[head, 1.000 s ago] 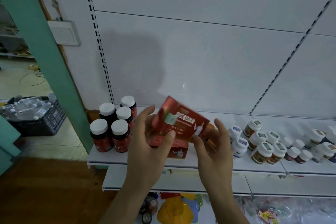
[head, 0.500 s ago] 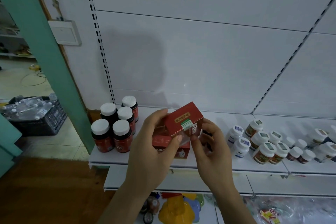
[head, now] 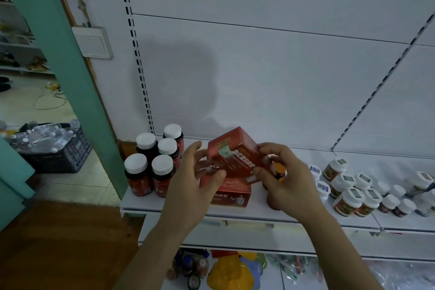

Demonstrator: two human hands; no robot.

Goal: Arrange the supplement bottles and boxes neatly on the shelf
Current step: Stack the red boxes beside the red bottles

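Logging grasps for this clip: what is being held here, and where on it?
A red box, tilted above another box on the shelf. Left hand holds its lower left edge; right hand grips its right end.

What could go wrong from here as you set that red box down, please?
The tilted red box is held only at its edges by the left hand and right hand, so it could slip. Set down crooked on the lower box, it may slide off. The right hand could also knock the orange-capped bottle.

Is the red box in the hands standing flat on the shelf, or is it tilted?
Tilted. The red box is held by both hands above another box, one corner pointing up.
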